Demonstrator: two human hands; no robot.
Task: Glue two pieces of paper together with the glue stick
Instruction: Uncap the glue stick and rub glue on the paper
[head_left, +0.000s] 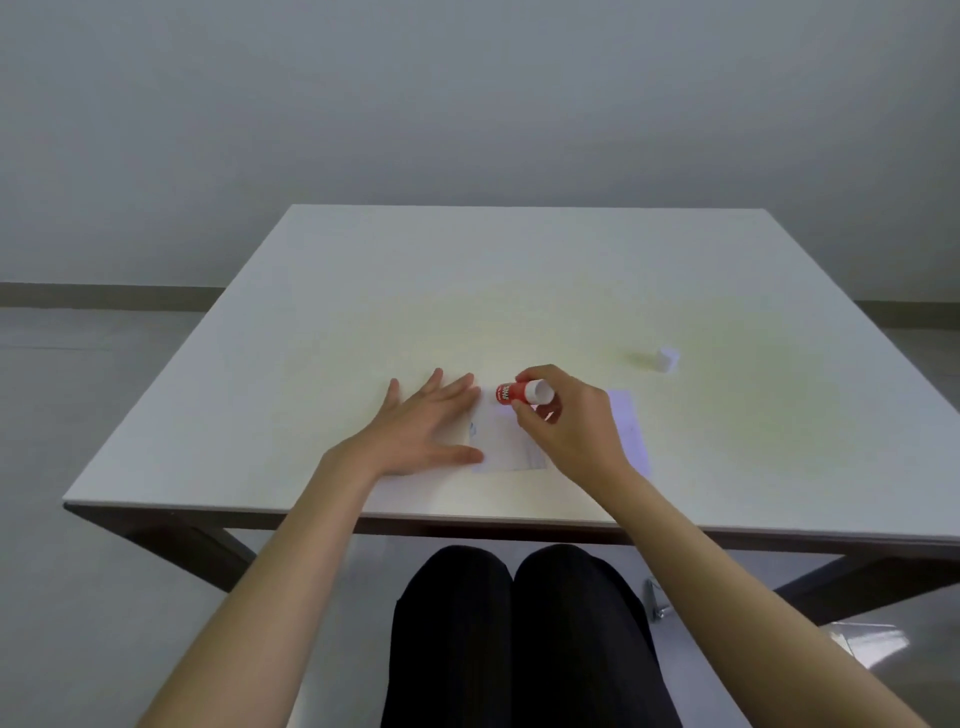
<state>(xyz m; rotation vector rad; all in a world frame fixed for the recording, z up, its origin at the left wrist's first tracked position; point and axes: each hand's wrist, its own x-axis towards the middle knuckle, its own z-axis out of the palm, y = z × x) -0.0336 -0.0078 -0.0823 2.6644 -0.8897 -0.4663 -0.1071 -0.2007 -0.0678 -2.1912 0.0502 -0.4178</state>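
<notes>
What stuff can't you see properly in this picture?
- Head view: the glue stick tip, too blurred to tell if it touches the paper.
- The second paper, partly hidden by the right hand.
- The glue stick's label, too small to read.

Before you, a pale tabletop (519, 270) on dark legs (171, 540), plain grey wall (467, 93), glossy grey floor (78, 415).

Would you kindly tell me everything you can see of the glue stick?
The glue stick is a short red tube with white lettering, too blurred to read, and a white end facing the camera. Its cap looks off. The right hand grips it, tilted, its far end down at the paper, though contact is unclear. The left hand lies flat on that paper.
</notes>
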